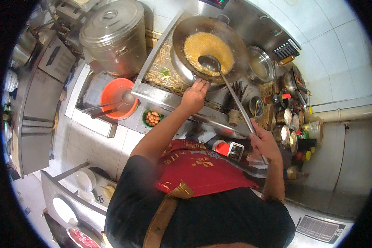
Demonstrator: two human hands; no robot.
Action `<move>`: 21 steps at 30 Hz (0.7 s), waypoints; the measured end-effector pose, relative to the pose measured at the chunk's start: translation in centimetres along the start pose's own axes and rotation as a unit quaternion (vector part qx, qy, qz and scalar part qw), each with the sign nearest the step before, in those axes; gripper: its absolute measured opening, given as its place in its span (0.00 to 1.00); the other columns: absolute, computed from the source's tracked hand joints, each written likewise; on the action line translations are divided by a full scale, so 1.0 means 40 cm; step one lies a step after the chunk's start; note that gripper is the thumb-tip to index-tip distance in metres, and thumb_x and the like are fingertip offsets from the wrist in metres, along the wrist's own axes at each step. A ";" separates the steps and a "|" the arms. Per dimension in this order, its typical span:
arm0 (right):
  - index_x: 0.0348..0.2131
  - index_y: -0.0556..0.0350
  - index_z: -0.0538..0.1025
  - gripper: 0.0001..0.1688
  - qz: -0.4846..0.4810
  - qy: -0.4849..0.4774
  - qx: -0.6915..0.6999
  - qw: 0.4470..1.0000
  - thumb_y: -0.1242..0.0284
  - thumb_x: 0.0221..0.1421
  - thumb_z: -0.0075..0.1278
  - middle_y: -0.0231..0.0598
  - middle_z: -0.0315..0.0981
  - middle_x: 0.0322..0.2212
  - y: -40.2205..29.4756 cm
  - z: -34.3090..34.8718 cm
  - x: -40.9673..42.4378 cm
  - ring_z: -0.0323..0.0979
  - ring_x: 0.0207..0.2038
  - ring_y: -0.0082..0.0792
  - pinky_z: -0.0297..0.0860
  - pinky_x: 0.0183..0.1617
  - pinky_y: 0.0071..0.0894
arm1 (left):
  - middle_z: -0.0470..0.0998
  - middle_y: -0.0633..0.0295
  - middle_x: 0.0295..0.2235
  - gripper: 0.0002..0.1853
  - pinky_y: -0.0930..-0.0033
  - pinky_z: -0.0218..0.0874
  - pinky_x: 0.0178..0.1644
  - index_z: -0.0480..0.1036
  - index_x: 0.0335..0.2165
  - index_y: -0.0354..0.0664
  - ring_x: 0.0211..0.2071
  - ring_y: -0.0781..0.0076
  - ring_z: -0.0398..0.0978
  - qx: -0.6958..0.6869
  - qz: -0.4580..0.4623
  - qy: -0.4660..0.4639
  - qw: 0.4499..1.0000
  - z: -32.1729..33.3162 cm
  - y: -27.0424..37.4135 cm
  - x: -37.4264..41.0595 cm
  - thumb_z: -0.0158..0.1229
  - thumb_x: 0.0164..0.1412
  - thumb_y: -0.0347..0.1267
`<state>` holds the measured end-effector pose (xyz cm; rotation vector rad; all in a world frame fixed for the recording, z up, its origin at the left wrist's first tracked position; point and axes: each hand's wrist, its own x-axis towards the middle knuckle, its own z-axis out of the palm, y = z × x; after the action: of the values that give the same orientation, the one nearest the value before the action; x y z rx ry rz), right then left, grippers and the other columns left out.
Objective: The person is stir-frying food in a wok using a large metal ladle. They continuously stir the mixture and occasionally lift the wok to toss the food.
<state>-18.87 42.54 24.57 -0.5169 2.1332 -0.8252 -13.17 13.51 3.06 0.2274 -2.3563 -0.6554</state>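
A large dark wok point(239, 57) sits on the stove in front of me, tilted a little, with yellowish, frothy liquid point(204, 45) in it. My left hand point(193, 95) grips the wok at its near rim, where the fingers partly hide the handle. The long metal handle of a ladle point(234, 93) runs through my right hand point(264, 142). Its dark bowl lies in the liquid, at the near side of the wok. Wet food scraps point(162, 76) that look like noodles or sprouts cover the stove top left of the wok.
A lidded stockpot point(114, 40) stands at left, behind an orange basin point(110, 115) with long-handled tools across it. Brown eggs fill a green basket point(152, 118) below the stove edge. To the right are a metal basin point(262, 65), a bamboo brush point(233, 116) and several seasoning containers point(285, 133).
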 end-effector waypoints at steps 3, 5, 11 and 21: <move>0.68 0.46 0.58 0.37 -0.060 0.013 -0.115 0.992 0.72 0.62 0.49 0.32 0.68 0.20 -0.014 -0.030 -0.040 0.66 0.20 0.24 0.67 0.26 0.29 | 0.72 0.53 0.51 0.24 0.58 0.70 0.49 0.72 0.49 0.34 0.57 0.53 0.68 0.025 -0.002 0.010 1.000 0.013 0.002 0.003 0.53 0.50 0.23; 0.68 0.47 0.57 0.39 -0.179 0.030 -0.234 0.955 0.69 0.61 0.50 0.42 0.73 0.23 0.075 -0.045 0.000 0.72 0.24 0.35 0.71 0.33 0.37 | 0.73 0.53 0.49 0.23 0.58 0.71 0.48 0.72 0.48 0.34 0.56 0.53 0.68 0.020 -0.006 0.009 1.000 0.013 0.006 0.010 0.53 0.50 0.24; 0.68 0.46 0.55 0.38 -0.096 0.058 -0.384 0.916 0.67 0.61 0.48 0.62 0.75 0.28 0.075 0.046 0.221 0.77 0.31 0.56 0.71 0.41 0.51 | 0.74 0.54 0.44 0.20 0.58 0.72 0.44 0.73 0.45 0.35 0.50 0.53 0.71 0.024 -0.006 0.010 1.000 0.014 0.008 0.026 0.55 0.50 0.24; 0.67 0.50 0.56 0.37 -0.050 0.159 -0.364 0.916 0.68 0.62 0.45 0.63 0.77 0.31 0.012 0.190 0.568 0.75 0.37 0.63 0.70 0.41 0.61 | 0.75 0.52 0.38 0.17 0.61 0.70 0.46 0.74 0.40 0.35 0.43 0.53 0.73 0.063 -0.036 -0.066 0.995 0.006 -0.003 0.046 0.56 0.46 0.23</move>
<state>-27.00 26.48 8.73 -0.9235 2.7212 -0.1267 -14.73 12.92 3.87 0.3363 -2.5303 -0.5710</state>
